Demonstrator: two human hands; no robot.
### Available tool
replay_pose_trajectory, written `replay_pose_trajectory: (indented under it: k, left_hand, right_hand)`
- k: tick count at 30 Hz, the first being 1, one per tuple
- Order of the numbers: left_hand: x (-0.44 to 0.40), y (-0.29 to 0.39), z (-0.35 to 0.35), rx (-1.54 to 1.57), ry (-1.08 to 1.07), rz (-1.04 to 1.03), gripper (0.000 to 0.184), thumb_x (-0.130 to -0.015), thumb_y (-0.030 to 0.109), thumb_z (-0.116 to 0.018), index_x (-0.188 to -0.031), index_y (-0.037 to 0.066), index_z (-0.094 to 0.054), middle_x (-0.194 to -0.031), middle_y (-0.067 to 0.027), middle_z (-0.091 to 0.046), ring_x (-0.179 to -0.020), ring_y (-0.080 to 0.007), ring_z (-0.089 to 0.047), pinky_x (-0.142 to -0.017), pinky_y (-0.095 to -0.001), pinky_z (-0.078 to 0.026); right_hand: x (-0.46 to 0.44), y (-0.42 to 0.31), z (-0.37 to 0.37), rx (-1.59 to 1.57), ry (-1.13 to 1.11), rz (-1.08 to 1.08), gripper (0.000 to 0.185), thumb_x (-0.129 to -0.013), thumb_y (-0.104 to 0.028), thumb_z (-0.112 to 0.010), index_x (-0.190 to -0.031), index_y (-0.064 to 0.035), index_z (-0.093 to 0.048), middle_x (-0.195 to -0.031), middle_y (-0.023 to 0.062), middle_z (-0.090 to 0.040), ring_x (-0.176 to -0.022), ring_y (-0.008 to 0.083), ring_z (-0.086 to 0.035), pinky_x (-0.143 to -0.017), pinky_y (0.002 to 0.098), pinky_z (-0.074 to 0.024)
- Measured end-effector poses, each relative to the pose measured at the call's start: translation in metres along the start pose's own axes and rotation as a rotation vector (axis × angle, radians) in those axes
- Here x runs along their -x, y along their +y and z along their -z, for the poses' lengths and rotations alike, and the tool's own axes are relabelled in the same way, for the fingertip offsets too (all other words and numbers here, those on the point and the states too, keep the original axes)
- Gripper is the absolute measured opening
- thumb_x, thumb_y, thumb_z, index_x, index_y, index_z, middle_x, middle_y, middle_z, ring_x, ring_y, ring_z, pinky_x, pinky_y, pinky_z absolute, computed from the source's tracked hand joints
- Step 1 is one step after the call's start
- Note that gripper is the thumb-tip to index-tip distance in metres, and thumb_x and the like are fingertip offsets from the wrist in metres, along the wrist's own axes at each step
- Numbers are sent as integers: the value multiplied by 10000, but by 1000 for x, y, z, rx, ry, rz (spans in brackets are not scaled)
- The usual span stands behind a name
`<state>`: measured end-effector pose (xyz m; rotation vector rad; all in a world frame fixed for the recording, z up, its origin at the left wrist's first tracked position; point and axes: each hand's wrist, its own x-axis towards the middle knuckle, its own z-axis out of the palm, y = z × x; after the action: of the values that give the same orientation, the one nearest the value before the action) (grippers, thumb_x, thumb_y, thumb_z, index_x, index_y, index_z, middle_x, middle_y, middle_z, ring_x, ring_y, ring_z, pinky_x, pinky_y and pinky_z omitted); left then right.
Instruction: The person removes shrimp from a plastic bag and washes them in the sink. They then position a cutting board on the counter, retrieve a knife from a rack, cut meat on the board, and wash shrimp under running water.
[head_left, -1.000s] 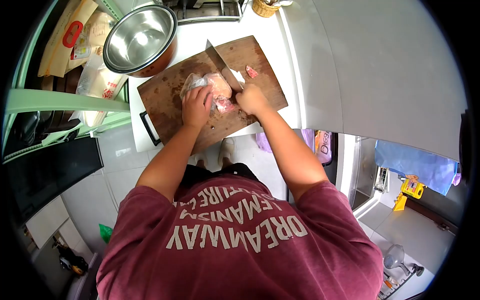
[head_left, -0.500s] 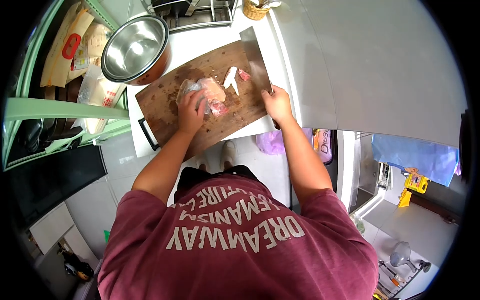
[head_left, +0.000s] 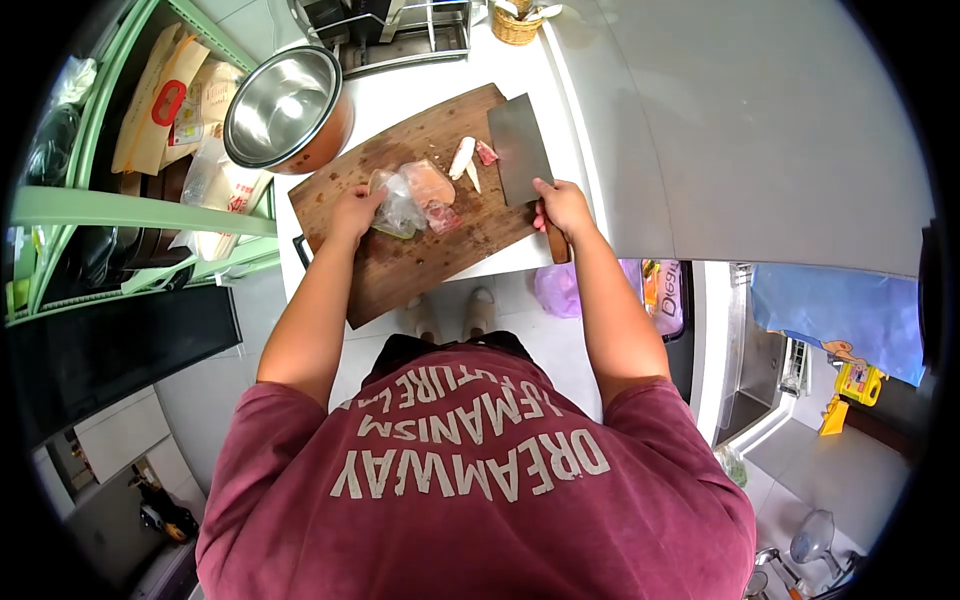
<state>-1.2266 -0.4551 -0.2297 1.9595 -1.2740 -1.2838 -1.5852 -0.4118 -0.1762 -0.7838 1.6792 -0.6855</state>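
A wooden cutting board (head_left: 400, 275) lies tilted across my view on the white counter. On it are a pale pink slab of meat (head_left: 429, 184), a red chunk of meat (head_left: 442, 217) beside it, a white piece of food (head_left: 463, 158) and a small red bit of meat (head_left: 486, 152). My left hand (head_left: 357, 211) pinches the left edge of a clear plastic bag (head_left: 402, 210) that lies against the meat. My right hand (head_left: 566, 209) grips a cleaver (head_left: 518, 150) near the top of its wooden handle, with the broad blade over the board's right end.
A steel pot (head_left: 290, 115) with an orange-brown outside stands behind the board's left end. A metal rack (head_left: 400, 45) and a wicker basket (head_left: 514, 27) are at the back. Green shelving (head_left: 150, 212) with food bags borders the left. A purple bag (head_left: 560, 290) is below the counter edge.
My left hand has shifted left, off the top of the plastic bag to its edge, leaving more of the bag visible. The cleaver's blade has turned, showing more of its flat side.
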Motion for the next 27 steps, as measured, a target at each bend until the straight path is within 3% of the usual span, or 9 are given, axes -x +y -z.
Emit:
replay_pose_trajectory:
  k: [3, 4, 7, 8, 11, 12, 16, 19, 27]
  left_hand:
    - [1, 0, 1, 127, -25, 0, 261, -831, 276, -691, -813, 21, -639, -721, -20, -616, -644, -126, -542, -619, -272, -438]
    - [7, 10, 4, 141, -28, 34, 253, -836, 276, -687, -803, 31, -636, -720, -13, -614, -640, -119, -535, -615, -267, -432]
    - [14, 27, 12, 176, -15, 71, 231, -856, 271, -669, -799, 50, -635, -730, 2, -613, -648, -103, -523, -614, -256, -419]
    - [9, 24, 12, 186, 7, 39, 224, -864, 267, -660, -814, 49, -640, -742, 3, -615, -662, -102, -523, -622, -255, -417]
    - [10, 30, 11, 344, -21, -34, 207, -899, 258, -610, -908, 54, -647, -822, 2, -633, -717, -102, -535, -655, -252, -423]
    - [14, 35, 11, 418, -48, -51, 210, -913, 256, -589, -948, 57, -648, -856, 0, -642, -737, -102, -541, -667, -251, -427]
    - [36, 56, 21, 816, -344, 159, 239, -957, 192, -460, -1129, 88, -589, -1001, -12, -657, -830, -109, -599, -714, -260, -480]
    - [32, 42, 13, 647, -245, 194, 234, -950, 137, -441, -1129, 90, -585, -982, -17, -656, -827, -106, -611, -674, -242, -497]
    - [19, 24, -12, 541, -255, 204, 257, -912, 207, -604, -1137, 82, -600, -888, -6, -628, -666, -93, -551, -584, -199, -470]
  right_hand:
    - [-13, 20, 4, 487, 79, 56, 413, -919, -352, -565, -848, 54, -584, -722, 168, -630, -582, 248, -645, -570, 375, -513]
    - [-8, 21, 2, 788, 243, 206, 504, -907, -442, -539, -928, 53, -631, -819, 207, -667, -773, 304, -673, -716, 400, -518]
    - [16, -19, 8, 1045, 80, 49, 543, -895, -495, -515, -1003, 17, -658, -898, 214, -676, -921, 328, -650, -820, 413, -491]
    - [21, -28, 9, 1116, 40, 48, 443, -891, -441, -532, -944, -25, -674, -881, 170, -687, -872, 318, -662, -778, 419, -507]
    - [10, -24, -6, 1133, 266, 281, 349, -868, -377, -553, -877, -49, -672, -866, 147, -688, -826, 321, -663, -736, 428, -518]
    - [7, -18, -19, 1052, 339, 522, 289, -844, -326, -562, -838, -54, -658, -836, 154, -680, -774, 325, -657, -696, 436, -520]
    - [27, -29, -90, 688, 37, 687, 320, -810, -316, -639, -962, -34, -632, -907, 171, -646, -861, 323, -634, -740, 432, -515]
    - [15, -18, -129, 755, 196, 766, 450, -783, -371, -671, -1067, -30, -599, -1025, 169, -619, -907, 327, -626, -758, 429, -516]
    - [10, -37, -151, 850, 25, 420, 601, -696, -420, -737, -1139, -59, -550, -1135, 185, -564, -1007, 328, -599, -828, 430, -498]
